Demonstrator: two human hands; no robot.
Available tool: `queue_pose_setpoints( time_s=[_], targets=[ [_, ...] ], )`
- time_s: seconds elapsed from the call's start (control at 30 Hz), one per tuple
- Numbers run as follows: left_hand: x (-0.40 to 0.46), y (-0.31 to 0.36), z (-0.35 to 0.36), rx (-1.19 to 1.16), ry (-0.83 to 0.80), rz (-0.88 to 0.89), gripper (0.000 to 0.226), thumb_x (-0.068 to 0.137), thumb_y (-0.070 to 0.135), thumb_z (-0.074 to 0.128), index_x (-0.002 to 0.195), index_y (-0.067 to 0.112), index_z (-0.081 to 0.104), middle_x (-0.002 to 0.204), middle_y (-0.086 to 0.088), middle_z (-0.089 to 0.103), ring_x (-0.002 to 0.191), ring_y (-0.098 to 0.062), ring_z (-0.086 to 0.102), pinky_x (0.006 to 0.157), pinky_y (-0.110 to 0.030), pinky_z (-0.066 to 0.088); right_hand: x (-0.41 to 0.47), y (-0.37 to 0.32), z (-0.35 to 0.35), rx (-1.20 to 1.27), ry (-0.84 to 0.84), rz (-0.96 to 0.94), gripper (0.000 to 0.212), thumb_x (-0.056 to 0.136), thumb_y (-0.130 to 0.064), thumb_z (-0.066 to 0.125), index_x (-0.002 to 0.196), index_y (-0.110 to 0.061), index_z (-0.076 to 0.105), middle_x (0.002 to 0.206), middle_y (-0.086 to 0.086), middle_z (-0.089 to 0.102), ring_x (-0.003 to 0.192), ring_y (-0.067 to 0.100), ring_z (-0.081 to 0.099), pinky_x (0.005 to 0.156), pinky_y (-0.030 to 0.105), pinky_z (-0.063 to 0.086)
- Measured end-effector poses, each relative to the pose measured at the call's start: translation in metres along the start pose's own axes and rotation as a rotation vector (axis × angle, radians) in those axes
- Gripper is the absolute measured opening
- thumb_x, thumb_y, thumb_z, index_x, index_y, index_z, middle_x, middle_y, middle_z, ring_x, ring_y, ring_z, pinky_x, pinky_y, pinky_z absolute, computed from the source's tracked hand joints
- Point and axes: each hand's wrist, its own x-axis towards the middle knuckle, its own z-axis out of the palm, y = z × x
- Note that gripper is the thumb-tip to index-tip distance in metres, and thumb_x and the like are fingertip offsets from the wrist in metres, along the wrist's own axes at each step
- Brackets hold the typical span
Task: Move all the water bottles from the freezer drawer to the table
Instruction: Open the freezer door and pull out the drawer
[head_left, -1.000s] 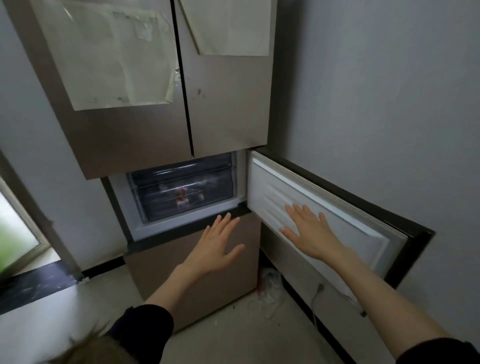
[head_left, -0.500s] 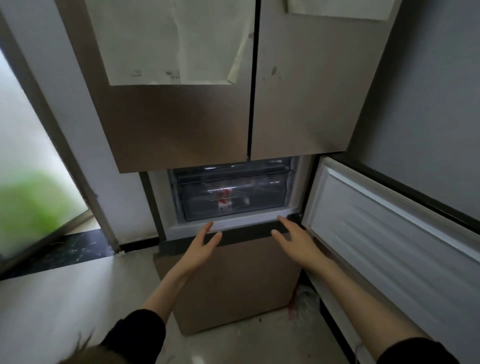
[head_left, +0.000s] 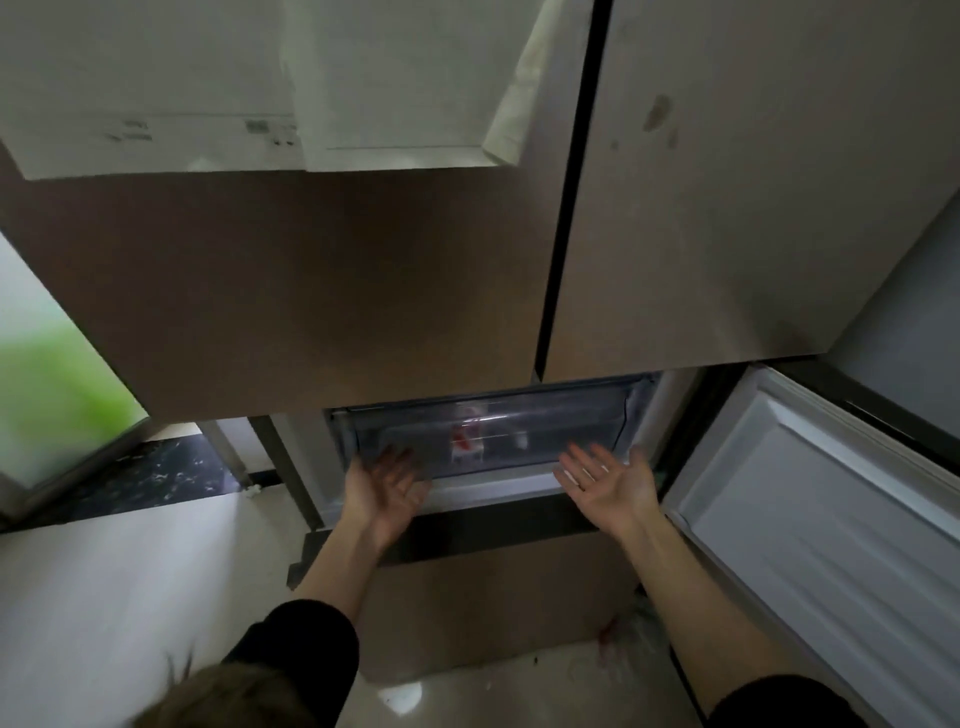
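Note:
A clear plastic freezer drawer (head_left: 550, 436) sits in the open compartment below the two upper fridge doors. Through its front I see a water bottle with a red-and-white label (head_left: 466, 441), blurred. My left hand (head_left: 387, 483) is palm-up at the drawer's lower left edge, fingers spread, touching or just under the front. My right hand (head_left: 608, 483) is palm-up at the lower right edge, fingers apart, holding nothing. The table is out of view.
The freezer compartment door (head_left: 810, 499) stands swung open to the right. The closed bottom door (head_left: 498, 603) is below my hands. White paper sheets (head_left: 260, 88) hang on the upper left door. A glass door (head_left: 47, 395) is on the left. A plastic bag (head_left: 628, 644) lies on the floor.
I have moved closer and lower to the fridge. Both hands rose from the ledge below the drawer and turned palm-up at the drawer's front.

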Motion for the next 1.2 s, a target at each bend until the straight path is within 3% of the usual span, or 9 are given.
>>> queue_pose_setpoints(
  time_s=[0.17,0.27,0.37,0.5,0.7,0.93,1.03,1.13,1.2],
  targets=[
    [0.025,0.006,0.017,-0.199,0.034,0.013,0.053,0.096,0.05,0.02,0.1,0.008,0.052,0.132,-0.014,0.045,0.133,-0.032,0.035,0.107,-0.05,0.024,0.041,-0.017,0.009,0.087,0.002,0.061,0.065,0.093,-0.057,0.024,0.139,-0.012,0.035,0.142,0.015,0.041,0.132,0.034,0.038,0.104,0.052,0.031],
    [0.029,0.007,0.024,-0.316,0.036,0.053,0.057,0.097,0.046,0.016,0.128,0.006,0.042,0.144,-0.016,0.037,0.135,-0.031,0.033,0.11,-0.051,0.021,0.057,-0.028,0.016,0.121,-0.03,0.094,0.065,0.092,-0.059,0.026,0.136,-0.012,0.04,0.128,0.016,0.052,0.123,0.034,0.045,0.09,0.054,0.038],
    [0.033,0.008,0.027,-0.39,0.017,0.072,0.06,0.097,0.046,0.017,0.143,0.009,0.023,0.149,-0.015,0.032,0.137,-0.03,0.03,0.109,-0.054,0.021,0.061,-0.037,0.025,0.172,-0.063,0.126,0.065,0.093,-0.056,0.025,0.136,-0.009,0.037,0.142,0.017,0.042,0.133,0.035,0.037,0.108,0.054,0.027],
    [0.033,0.006,0.03,-0.44,0.0,0.082,0.059,0.096,0.047,0.019,0.139,0.008,0.032,0.145,-0.011,0.037,0.136,-0.03,0.03,0.108,-0.058,0.018,0.066,-0.041,0.024,0.183,-0.099,0.157,0.071,0.092,-0.058,0.017,0.142,-0.009,0.029,0.15,0.013,0.031,0.139,0.03,0.027,0.111,0.054,0.017],
    [0.027,0.002,0.031,-0.394,0.012,0.107,0.058,0.095,0.049,0.018,0.13,0.009,0.04,0.141,-0.013,0.042,0.132,-0.028,0.037,0.106,-0.056,0.021,0.061,-0.044,0.023,0.163,-0.117,0.155,0.075,0.091,-0.062,0.016,0.139,-0.008,0.034,0.145,0.011,0.04,0.136,0.028,0.035,0.109,0.054,0.023],
    [0.007,-0.014,0.013,-0.204,0.046,0.072,0.042,0.095,0.048,0.027,0.094,0.016,0.054,0.109,-0.005,0.062,0.126,-0.019,0.047,0.096,-0.046,0.029,0.044,-0.039,0.004,0.018,-0.071,0.127,0.059,0.096,-0.05,0.028,0.136,-0.008,0.039,0.141,0.011,0.045,0.13,0.025,0.043,0.112,0.046,0.024],
    [-0.006,-0.023,0.002,-0.175,0.085,0.073,0.048,0.092,0.054,0.032,0.116,0.017,0.051,0.134,-0.006,0.052,0.128,-0.019,0.045,0.095,-0.044,0.032,0.031,-0.034,-0.007,-0.073,-0.05,0.113,0.054,0.096,-0.046,0.031,0.133,-0.009,0.042,0.14,0.009,0.046,0.129,0.022,0.043,0.111,0.044,0.028],
    [-0.024,-0.035,-0.007,-0.168,0.126,0.064,0.047,0.09,0.057,0.036,0.102,0.014,0.052,0.142,-0.008,0.044,0.128,-0.021,0.045,0.094,-0.041,0.034,0.013,-0.028,-0.02,-0.079,-0.022,0.104,0.056,0.096,-0.05,0.03,0.134,-0.011,0.04,0.144,0.007,0.042,0.134,0.021,0.038,0.112,0.044,0.026],
    [-0.038,-0.042,-0.013,-0.169,0.133,0.054,0.051,0.089,0.058,0.037,0.109,0.014,0.052,0.142,-0.009,0.044,0.128,-0.022,0.045,0.091,-0.039,0.037,0.001,-0.024,-0.03,-0.062,-0.016,0.098,0.059,0.095,-0.051,0.029,0.14,-0.012,0.033,0.148,0.007,0.035,0.136,0.022,0.035,0.113,0.044,0.025]
  ],
)
